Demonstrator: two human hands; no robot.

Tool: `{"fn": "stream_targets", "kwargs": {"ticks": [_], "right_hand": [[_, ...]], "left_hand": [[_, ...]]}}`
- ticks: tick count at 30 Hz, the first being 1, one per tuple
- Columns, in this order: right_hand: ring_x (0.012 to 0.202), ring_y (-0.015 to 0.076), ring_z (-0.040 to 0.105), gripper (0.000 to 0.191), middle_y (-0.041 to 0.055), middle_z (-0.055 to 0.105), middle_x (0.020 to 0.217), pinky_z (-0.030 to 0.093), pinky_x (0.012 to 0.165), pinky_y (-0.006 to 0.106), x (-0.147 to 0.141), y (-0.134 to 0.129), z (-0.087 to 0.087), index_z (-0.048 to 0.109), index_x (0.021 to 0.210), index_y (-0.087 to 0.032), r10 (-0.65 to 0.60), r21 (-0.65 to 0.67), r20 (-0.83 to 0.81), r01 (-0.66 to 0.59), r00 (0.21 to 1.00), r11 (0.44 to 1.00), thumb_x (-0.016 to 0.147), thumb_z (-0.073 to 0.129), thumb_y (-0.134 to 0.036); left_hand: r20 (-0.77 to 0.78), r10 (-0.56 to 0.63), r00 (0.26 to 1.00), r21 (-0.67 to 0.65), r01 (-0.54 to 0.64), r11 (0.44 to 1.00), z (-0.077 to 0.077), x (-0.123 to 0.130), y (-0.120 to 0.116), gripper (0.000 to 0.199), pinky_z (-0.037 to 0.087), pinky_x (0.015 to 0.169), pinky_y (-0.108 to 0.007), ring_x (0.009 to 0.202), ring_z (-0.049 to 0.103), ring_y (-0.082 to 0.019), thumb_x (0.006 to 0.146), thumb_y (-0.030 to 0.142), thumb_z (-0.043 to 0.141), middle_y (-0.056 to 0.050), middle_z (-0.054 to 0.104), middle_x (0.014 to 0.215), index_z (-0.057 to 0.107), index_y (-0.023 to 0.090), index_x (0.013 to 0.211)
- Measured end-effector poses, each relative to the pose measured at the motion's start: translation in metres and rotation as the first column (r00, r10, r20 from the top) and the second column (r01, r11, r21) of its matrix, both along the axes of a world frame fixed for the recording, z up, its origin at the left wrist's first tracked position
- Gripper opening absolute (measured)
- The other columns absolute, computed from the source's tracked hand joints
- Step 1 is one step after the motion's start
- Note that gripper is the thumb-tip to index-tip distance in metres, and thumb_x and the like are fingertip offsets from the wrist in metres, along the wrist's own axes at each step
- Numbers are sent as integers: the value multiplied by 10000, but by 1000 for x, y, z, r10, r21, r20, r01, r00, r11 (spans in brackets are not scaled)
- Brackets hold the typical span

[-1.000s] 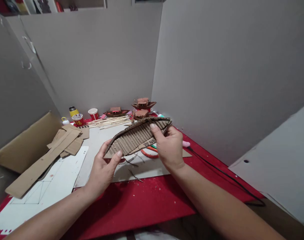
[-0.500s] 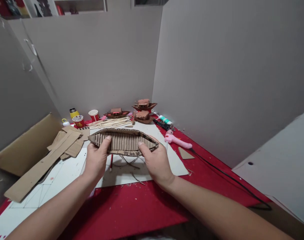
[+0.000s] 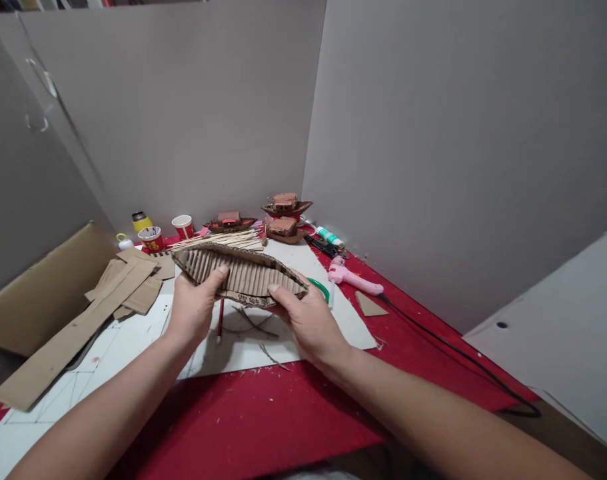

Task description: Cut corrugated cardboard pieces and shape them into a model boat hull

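Note:
A boat hull of corrugated cardboard (image 3: pixel 243 273), pointed at both ends with ribs showing inside, is held up over the white sheet (image 3: pixel 348 327). My left hand (image 3: pixel 196 303) grips its left part, the thumb pressed on the ribbed inside. Round the right end my right hand (image 3: pixel 310 317) is closed, thumb also inside; the fingers of both hands are hidden beneath. Printed characters show on the near side wall. Under the hull lie a dark red pencil (image 3: pixel 220 323) and thin brown strips (image 3: pixel 256 323).
Cardboard pieces (image 3: pixel 78 333) lie at left. Finished boat models (image 3: pixel 286 230), wooden sticks (image 3: pixel 218 239) and paper cups (image 3: pixel 150 239) stand at the back. A pink glue gun (image 3: pixel 356 279) with a black cord (image 3: pixel 448 343) and a cardboard triangle (image 3: pixel 370 305) are at right.
The hull has tilted, its right end now lower than its left, and both hands moved slightly with it. A green ring-shaped thing now shows behind my right hand. The view has dipped a little.

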State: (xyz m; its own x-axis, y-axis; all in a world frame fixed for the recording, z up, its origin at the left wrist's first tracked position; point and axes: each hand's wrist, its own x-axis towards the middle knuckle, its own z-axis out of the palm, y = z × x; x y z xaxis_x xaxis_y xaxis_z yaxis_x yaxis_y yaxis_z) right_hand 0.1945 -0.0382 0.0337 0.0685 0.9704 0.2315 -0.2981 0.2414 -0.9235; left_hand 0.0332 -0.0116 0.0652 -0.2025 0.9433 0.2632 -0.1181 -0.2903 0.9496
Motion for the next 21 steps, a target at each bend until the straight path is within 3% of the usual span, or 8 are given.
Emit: {"fn": "stream_targets", "kwargs": {"ticks": [2, 4, 6, 9, 12, 15, 21], "right_hand": [[1047, 261, 662, 466, 95, 688, 1191, 568, 824, 389, 10, -3, 9, 604, 1227, -218, 172, -82, -43, -175, 984, 981, 788, 648, -366], [1080, 271, 651, 499, 110, 682, 1210, 567, 794, 376, 20, -2, 17, 601, 1255, -227, 195, -139, -32, -198, 980, 970, 794, 648, -414], [1089, 263, 647, 501, 109, 701, 1168, 561, 781, 348, 25, 1, 22, 623, 1236, -220, 203, -192, 79, -185, 976, 964, 771, 695, -390], [947, 231, 692, 444, 65, 749, 981, 564, 742, 324, 22, 6, 18, 680, 1131, -194, 333, -241, 228, -278, 915, 930, 699, 752, -266], [733, 200, 707, 222, 11, 746, 777, 574, 663, 312, 13, 7, 4, 731, 895, -177, 492, -260, 238, -433, 838, 863, 678, 731, -225], [607, 178, 687, 76, -16, 727, 666, 569, 582, 292, 6, 7, -8, 717, 747, -183, 486, -252, 215, -433, 847, 866, 680, 714, -221], [588, 167, 679, 105, -21, 719, 653, 568, 615, 303, -1, 11, -16, 701, 750, -181, 419, -278, 155, -368, 895, 888, 678, 720, -256]], "left_hand": [[-2, -43, 999, -5, 43, 999, 6, -11, 3, 382, 542, 810, -328, 873, 680, -215, 616, 306, 831, -49, 735, 953, 683, 142, 928], [-27, -101, 995, -48, 100, 994, 10, -21, 2, 386, 544, 776, -324, 812, 678, -205, 601, 292, 842, -40, 733, 905, 691, 143, 923], [-90, -186, 978, -105, 177, 979, 11, -26, -3, 365, 543, 740, -316, 769, 668, -200, 606, 287, 844, -40, 727, 856, 697, 138, 906], [-205, -314, 927, -165, 283, 945, 7, -26, -10, 281, 535, 701, -303, 741, 649, -193, 663, 298, 812, -37, 714, 802, 705, 140, 871], [-279, -352, 894, -185, 309, 933, -1, -23, -12, 219, 525, 681, -293, 723, 635, -182, 698, 296, 786, -32, 710, 788, 709, 148, 840], [-262, -332, 906, -209, 282, 936, -7, -19, -10, 217, 518, 672, -288, 710, 628, -177, 666, 283, 803, -35, 713, 794, 708, 143, 803], [-60, -210, 976, -199, 194, 961, -18, -8, -13, 349, 532, 734, -297, 812, 658, -193, 680, 355, 803, -36, 733, 904, 681, 166, 947]]}}
